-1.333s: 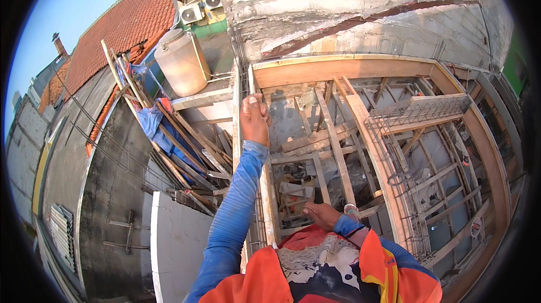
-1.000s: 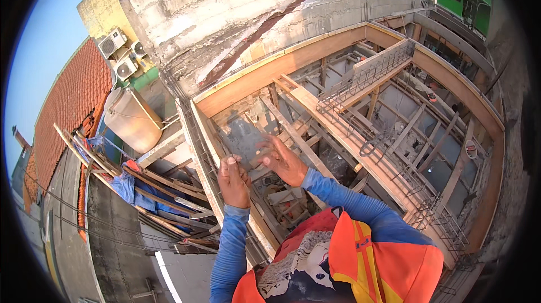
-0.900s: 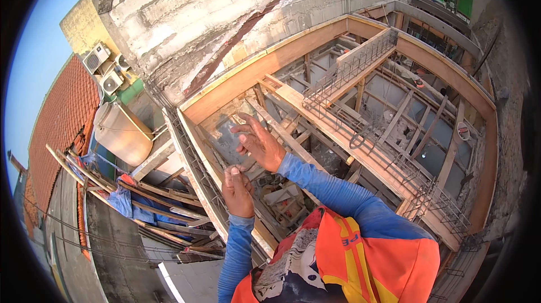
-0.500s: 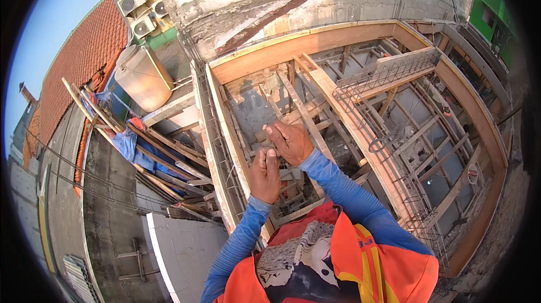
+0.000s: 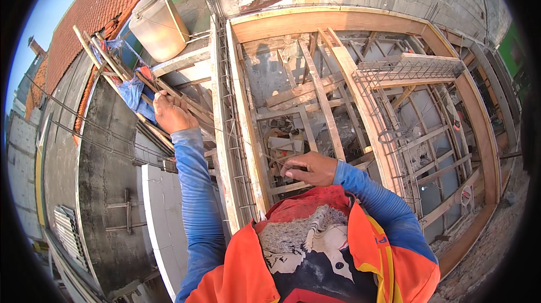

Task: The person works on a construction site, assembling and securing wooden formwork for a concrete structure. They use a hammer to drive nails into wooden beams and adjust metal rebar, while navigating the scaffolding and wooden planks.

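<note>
My left hand (image 5: 173, 112) is raised out to the left with its fingers curled closed. In the picture it overlaps the poles and blue tarp beyond the formwork. My right hand (image 5: 311, 169) is close to my body, over the near part of the timber frame, its fingers bent and drawn together. Whatever either hand pinches is too thin or hidden to make out. Between the hands runs the wooden beam formwork (image 5: 246, 117), with a rebar cage (image 5: 230, 106) along its left side.
Planks (image 5: 322, 97) and props cross the deep opening below my right hand. Another rebar cage (image 5: 408, 70) lies on the formwork to the right. Back left stands a water tank (image 5: 160, 28); a blue tarp (image 5: 131, 93) hangs among poles. White block wall (image 5: 163, 213) drops away at left.
My hands were close together over the opening. Since then the left has swung out left and up, while the right has come nearer my body. The view has shifted too.
</note>
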A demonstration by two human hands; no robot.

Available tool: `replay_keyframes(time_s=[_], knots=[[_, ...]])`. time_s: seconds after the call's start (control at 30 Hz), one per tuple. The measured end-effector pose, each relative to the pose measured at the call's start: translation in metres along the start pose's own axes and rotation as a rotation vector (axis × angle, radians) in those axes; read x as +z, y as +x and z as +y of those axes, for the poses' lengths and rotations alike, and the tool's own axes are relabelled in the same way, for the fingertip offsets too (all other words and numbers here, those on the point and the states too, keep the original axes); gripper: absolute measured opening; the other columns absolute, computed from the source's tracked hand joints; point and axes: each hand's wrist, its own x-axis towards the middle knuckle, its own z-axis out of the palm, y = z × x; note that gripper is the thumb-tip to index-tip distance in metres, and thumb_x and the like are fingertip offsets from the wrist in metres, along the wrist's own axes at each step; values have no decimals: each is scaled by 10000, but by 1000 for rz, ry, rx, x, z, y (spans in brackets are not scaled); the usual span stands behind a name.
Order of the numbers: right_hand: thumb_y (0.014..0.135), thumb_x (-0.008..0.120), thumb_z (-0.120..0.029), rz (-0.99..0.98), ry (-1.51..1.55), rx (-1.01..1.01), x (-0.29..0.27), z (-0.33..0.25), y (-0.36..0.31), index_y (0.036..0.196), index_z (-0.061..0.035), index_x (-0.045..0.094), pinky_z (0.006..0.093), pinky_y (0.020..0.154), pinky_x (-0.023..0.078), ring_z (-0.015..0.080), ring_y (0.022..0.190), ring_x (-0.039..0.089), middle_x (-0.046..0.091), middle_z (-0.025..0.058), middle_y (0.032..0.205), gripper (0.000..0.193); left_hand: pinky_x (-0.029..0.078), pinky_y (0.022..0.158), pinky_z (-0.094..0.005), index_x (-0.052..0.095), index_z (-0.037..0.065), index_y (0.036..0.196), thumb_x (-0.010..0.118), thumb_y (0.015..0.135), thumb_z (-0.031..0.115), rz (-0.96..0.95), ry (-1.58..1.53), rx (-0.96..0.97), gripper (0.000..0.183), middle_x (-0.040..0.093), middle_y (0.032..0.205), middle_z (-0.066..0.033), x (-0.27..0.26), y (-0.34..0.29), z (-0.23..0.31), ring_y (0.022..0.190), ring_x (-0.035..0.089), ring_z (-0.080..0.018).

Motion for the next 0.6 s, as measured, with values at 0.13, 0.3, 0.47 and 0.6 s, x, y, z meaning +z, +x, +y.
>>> replay_keyframes(time_s=[0.13,0.3,0.47,0.6], knots=[[976,512,-214,517,-243,-32,-89,-35,-2,955,-1,641,381,725,509,300,787,669,666,167,842,250,216,378,-232,478,68,860,443,1005,125,-29,-398,-215,160,340,594,36,-63,26,19,469,279,-63],[980,436,-354,3,-696,309,-73,70,-1,956,-61,660,487,806,490,409,889,631,670,197,933,369,277,441,-251,406,49,793,410,1008,69,-358,-839,-450,216,332,617,-8,1,5,12,516,285,-117],[1010,429,-322,-85,82,-313,-61,-105,0,970,-40,630,362,698,435,217,723,523,551,133,765,349,257,394,-257,400,78,842,403,1040,159,-111,-403,-127,214,317,621,-8,-100,67,31,487,267,-121],[1002,405,-289,502,-328,3,-140,-3,25,939,-43,626,400,732,467,285,775,604,617,148,802,337,268,424,-252,356,86,800,382,1034,108,-259,-600,-277,236,290,643,-8,-79,60,16,513,259,-125]])
